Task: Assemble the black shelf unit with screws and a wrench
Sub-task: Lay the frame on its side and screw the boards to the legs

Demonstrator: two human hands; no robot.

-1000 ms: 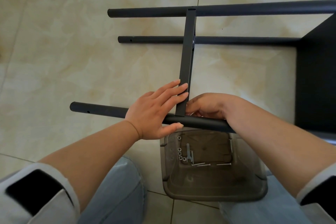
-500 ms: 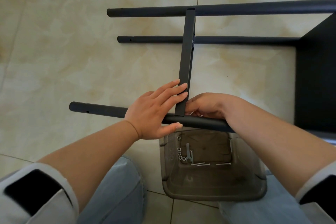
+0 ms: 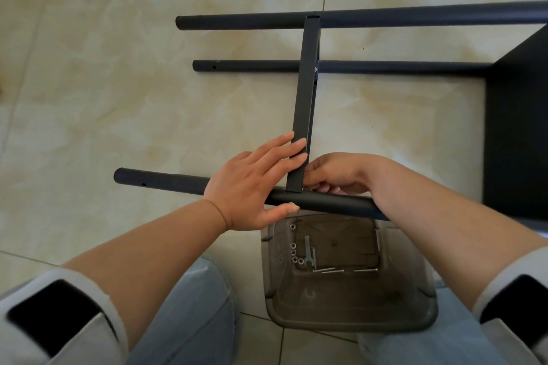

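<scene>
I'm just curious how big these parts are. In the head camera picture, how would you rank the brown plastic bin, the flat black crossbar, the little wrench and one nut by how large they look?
Largest to smallest as they look:
1. brown plastic bin, though it is nearest the camera
2. flat black crossbar
3. wrench
4. nut

My left hand (image 3: 252, 184) and right hand (image 3: 341, 175) are bare, with no rings, watch or gloves, and the nails are short and unpainted. Both forearms are uncovered up to the sleeves. My left sleeve (image 3: 59, 323) is pale grey-white, pushed up the forearm, and bears a black rectangular patch with rounded corners near its cuff. My right sleeve (image 3: 516, 311) matches it: the same light fabric, the same black patch. My legs are in light blue jeans (image 3: 189, 314), faded, with soft creases at the knee.
</scene>
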